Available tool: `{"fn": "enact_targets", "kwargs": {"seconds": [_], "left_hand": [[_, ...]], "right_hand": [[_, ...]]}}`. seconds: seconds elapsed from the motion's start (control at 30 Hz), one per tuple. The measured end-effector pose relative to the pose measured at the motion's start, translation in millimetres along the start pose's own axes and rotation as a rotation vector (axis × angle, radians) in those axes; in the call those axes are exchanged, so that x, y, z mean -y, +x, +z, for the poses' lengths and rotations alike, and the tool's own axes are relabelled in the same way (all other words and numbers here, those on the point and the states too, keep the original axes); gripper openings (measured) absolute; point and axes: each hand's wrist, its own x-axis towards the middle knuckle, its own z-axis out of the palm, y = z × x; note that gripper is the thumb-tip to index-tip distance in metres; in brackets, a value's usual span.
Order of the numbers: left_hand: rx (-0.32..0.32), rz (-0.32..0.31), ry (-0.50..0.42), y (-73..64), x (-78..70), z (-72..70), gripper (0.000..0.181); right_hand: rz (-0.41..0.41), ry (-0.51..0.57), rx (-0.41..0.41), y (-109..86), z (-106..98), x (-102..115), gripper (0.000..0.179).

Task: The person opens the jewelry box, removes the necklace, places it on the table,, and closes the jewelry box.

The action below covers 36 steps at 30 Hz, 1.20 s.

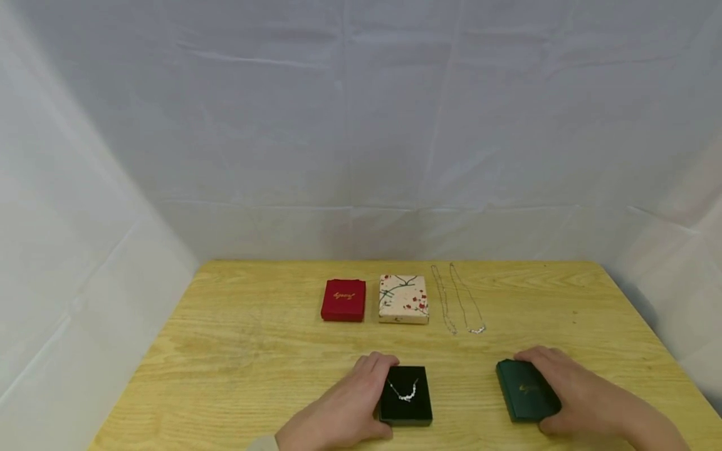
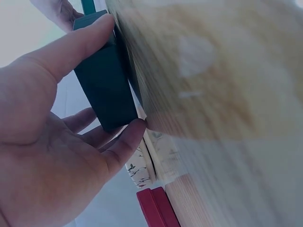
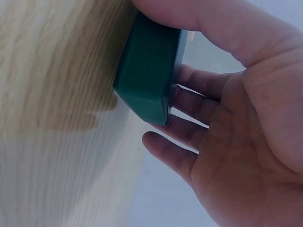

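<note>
Near the front edge, my left hand [image 1: 352, 399] grips an open dark green jewelry box base [image 1: 407, 416] between thumb and fingers at its left side. A silver necklace [image 1: 407, 398] with a sparkling curved pendant lies on the black insert. To the right, my right hand [image 1: 581, 393] holds the green box lid [image 1: 520, 398], which has gold lettering on top and tilts a little. In the right wrist view, thumb and fingers span the lid [image 3: 147, 66] close over the wood. The left wrist view has the base [image 2: 105, 87] pinched at both ends.
Behind the hands sit a red box [image 1: 343, 300] with gold lettering and a cream floral box [image 1: 403, 300]. Right of them, two thin silver necklaces, one with a curved pendant [image 1: 477, 329], lie stretched out on the wooden table [image 1: 237, 357]. White cloth [image 1: 350, 125] hangs around the table.
</note>
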Motion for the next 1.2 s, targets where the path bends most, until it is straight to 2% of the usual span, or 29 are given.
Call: {"fn": "enact_targets", "kwargs": {"seconds": [0.23, 0.57, 0.87, 1.07, 1.2], "left_hand": [[-0.001, 0.008, 0.012, -0.3, 0.7, 1.7, 0.098], [0.016, 0.004, 0.016, -1.4, 0.5, 5.5, 0.098], [0.036, -0.053, -0.035, -4.7, 0.6, 7.4, 0.118], [0.038, -0.085, -0.044, -7.1, 2.9, 2.1, 0.119], [0.024, -0.080, -0.031, -5.4, 6.4, -4.7, 0.117]], "right_hand": [[-0.009, -0.037, -0.010, -0.9, 3, -5, 0.095], [0.004, -0.011, 0.027, -1.9, 7, -17, 0.095], [-0.001, -0.005, 0.016, -3.7, 9, -15, 0.104], [-0.030, -0.016, -0.042, 0.1, 3, -2, 0.101], [-0.074, -0.073, -0.125, 8.7, -5, 16, 0.090]]}}
